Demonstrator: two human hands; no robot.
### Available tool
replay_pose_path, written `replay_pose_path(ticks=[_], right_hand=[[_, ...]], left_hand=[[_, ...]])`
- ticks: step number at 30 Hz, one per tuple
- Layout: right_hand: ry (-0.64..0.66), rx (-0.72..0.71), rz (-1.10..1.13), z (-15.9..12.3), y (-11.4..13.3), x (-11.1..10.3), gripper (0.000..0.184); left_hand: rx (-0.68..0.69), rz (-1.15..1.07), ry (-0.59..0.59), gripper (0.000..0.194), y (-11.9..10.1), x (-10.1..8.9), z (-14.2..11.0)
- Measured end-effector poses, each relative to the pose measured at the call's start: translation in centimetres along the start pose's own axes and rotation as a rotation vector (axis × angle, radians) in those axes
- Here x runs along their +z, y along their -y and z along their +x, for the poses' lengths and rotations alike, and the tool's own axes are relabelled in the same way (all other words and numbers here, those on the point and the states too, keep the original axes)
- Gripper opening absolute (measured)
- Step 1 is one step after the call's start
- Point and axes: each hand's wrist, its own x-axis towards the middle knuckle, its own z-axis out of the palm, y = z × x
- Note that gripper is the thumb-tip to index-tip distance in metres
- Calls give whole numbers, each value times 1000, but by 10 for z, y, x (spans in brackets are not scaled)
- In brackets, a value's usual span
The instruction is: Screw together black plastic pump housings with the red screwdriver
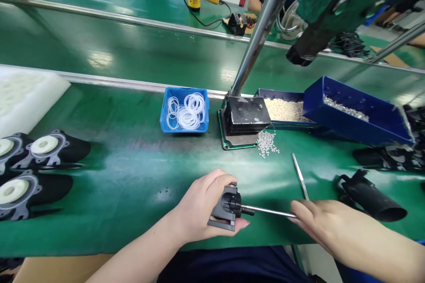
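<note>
My left hand point(206, 208) is wrapped round a black plastic housing point(226, 212) with two flat prongs and a round, ribbed centre. From the right, a slim metal rod point(268, 211), like a screwdriver shaft, reaches the centre of that housing. Its other end disappears into my closed right hand point(318, 221), so any handle is hidden. Whether the rod's tip sits inside the housing or just touches it, I cannot tell. A pair of metal tweezers point(300, 174) lies on the green bench point(133, 185), its lower end close to my right hand's fingers.
Beyond my hands stand a blue bin of white rings point(165, 119) and a press point(248, 112) with small metal nuts point(266, 142) beside it. Blue trays point(361, 117) hold small parts. Black cylindrical housings point(55, 147) stand left; another black tube point(375, 196) lies right.
</note>
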Motion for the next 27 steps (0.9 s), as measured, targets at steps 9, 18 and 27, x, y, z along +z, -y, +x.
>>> replay_pose_path(ticks=[9,18,27], right_hand=[[415,21,461,25,-13,-35,41],[-28,277,514,8,-28,-9,28],[-302,307,757,-13,-16,40,40]], left_hand=[[-93,-1,-34,67,-2,-10,1],[-642,-503,-439,37,-2,-17,9],[-920,-816,-466,45,-23,-18,13]])
